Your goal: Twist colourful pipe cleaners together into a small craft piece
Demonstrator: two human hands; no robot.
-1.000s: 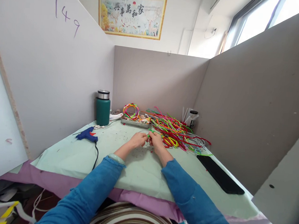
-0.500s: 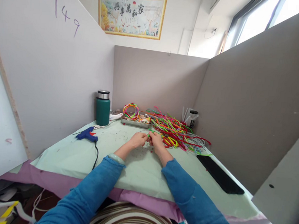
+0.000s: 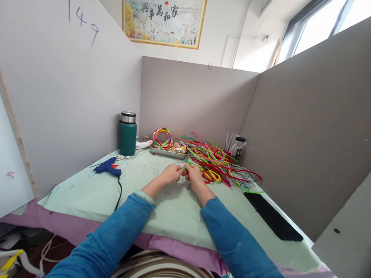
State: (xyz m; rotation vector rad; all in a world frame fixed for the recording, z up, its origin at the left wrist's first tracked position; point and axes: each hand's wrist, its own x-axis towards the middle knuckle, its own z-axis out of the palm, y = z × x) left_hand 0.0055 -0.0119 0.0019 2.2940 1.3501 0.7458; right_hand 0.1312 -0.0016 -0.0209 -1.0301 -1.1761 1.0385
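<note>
Above the middle of the table my two hands meet, fingertips almost touching. My left hand (image 3: 171,174) is closed in a pinch, and my right hand (image 3: 193,174) pinches from the other side. Between them is a green fuzzy pipe cleaner (image 3: 185,168), mostly covered by my fingers, with a bit showing above them. Just beyond my right hand lies a heap of many-coloured pipe cleaners (image 3: 216,156). Behind my hands a metal tray (image 3: 168,154) holds small pieces and a ring of coloured strands (image 3: 162,138).
A blue glue gun (image 3: 108,166) with a black cord lies at the left. Behind it stands a green bottle (image 3: 127,137). A flat black object (image 3: 273,216) lies along the right edge. A black-capped container (image 3: 238,147) is at the back right. Grey panels (image 3: 197,97) close in three sides.
</note>
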